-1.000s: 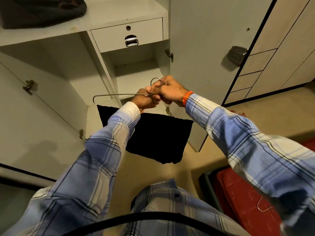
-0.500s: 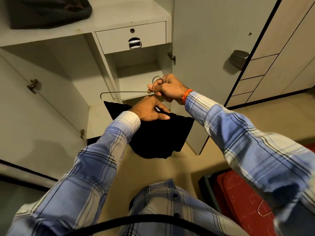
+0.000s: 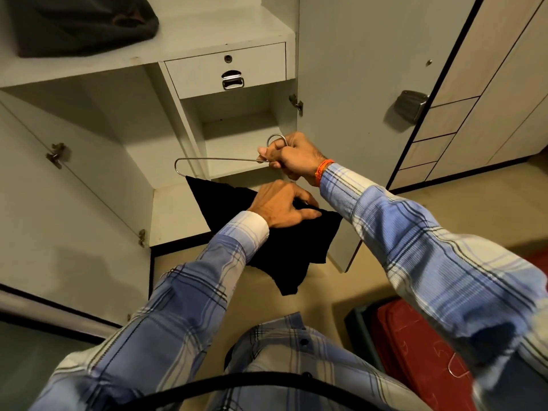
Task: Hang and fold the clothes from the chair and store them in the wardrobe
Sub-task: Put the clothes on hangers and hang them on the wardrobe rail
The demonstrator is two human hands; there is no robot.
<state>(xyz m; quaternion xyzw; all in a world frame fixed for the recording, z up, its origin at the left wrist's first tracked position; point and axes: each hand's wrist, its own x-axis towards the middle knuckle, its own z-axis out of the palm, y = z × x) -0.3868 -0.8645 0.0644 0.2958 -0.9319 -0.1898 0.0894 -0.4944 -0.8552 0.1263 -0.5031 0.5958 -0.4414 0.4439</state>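
A thin metal hanger [image 3: 219, 159] is held out in front of the open white wardrobe [image 3: 166, 149]. My right hand [image 3: 293, 158] grips it at the base of its hook. A black garment [image 3: 275, 241] is draped over the hanger's lower bar and hangs down towards the floor. My left hand [image 3: 281, 207] rests on top of the garment just below my right hand, with its fingers curled onto the cloth near the fold. The hanger's right half is hidden behind my hands.
The wardrobe has a closed drawer [image 3: 225, 71] with a metal handle, shelves below it, and a dark bundle [image 3: 80, 22] on the upper shelf. Its doors stand open on both sides. A red case [image 3: 421, 360] lies on the floor at the lower right.
My left hand has let go of the hanger near the hook and dropped onto the black garment. The garment now hangs more bunched. My right hand keeps its grip.
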